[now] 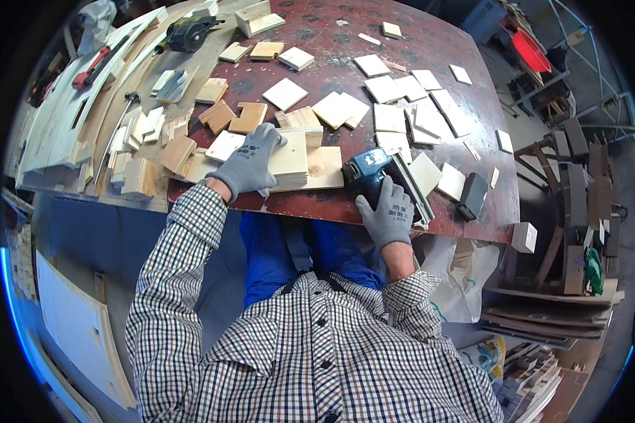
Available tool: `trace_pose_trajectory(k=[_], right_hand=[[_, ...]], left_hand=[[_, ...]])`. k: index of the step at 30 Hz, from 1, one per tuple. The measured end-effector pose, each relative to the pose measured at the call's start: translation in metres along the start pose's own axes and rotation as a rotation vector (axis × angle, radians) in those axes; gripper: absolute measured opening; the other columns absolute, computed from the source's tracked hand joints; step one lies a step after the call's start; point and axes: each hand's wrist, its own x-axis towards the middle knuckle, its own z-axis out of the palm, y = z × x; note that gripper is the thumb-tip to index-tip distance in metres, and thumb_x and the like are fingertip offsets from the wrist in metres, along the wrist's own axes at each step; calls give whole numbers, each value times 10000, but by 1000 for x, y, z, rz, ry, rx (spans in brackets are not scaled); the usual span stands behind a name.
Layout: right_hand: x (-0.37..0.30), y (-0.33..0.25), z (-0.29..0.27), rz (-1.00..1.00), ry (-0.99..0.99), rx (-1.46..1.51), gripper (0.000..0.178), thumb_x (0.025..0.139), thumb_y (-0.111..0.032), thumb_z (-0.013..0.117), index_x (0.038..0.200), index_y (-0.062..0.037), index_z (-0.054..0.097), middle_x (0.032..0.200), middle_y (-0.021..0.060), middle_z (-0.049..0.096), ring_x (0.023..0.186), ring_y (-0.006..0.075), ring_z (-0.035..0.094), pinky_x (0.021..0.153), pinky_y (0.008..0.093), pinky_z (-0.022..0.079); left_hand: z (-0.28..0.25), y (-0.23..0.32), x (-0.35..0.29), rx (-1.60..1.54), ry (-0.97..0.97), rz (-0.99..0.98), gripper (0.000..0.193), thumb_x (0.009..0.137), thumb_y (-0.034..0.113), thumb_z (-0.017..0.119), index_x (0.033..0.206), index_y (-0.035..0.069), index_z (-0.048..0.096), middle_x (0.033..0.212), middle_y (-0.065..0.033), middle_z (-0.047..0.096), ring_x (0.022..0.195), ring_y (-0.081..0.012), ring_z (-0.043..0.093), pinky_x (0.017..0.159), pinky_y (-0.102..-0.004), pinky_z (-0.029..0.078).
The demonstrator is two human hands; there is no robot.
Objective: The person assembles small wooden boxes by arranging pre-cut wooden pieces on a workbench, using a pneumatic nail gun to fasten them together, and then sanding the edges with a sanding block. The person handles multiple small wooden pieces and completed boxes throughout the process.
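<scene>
My left hand [249, 162], in a grey glove, is closed on the left side of a small stack of pale wooden boards [290, 163] near the table's front edge. A flat wooden board [325, 168] lies against the stack's right side. Right of it, my right hand [386, 214], also gloved, wraps the grip of a nail gun [369, 165] with a blue head and a long dark magazine. The nail gun's head is close to the flat board; whether they touch I cannot tell. My right palm and part of the grip are hidden.
Many square wood pieces [285, 94] lie scattered over the dark red table [324, 56]. A dark grey block [473, 196] stands at the right, near a white block [523, 237] at the edge. Long boards, a circular saw [188, 33] and a hammer [120, 127] lie at left.
</scene>
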Motion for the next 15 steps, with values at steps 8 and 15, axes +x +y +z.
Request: trace_pose_trajectory(k=[8, 15], right_hand=[[43, -10, -4, 125, -271, -152, 838, 912, -274, 741, 1587, 38, 354, 1191, 236, 679, 1038, 373, 739, 888, 494, 589], [58, 1, -62, 146, -214, 169, 640, 915, -373, 761, 1374, 22, 550, 1207, 275, 728, 1103, 435, 732, 979, 494, 569]], left_hand=[[-11, 5, 7, 22, -135, -29, 1094, 676, 225, 901, 1560, 7, 294, 1586, -263, 358, 1523, -434, 361, 1274, -440, 341], [-3, 2, 4, -95, -26, -25, 788, 672, 208, 870, 1353, 78, 494, 1446, -220, 430, 1409, -451, 431, 1202, -492, 417]])
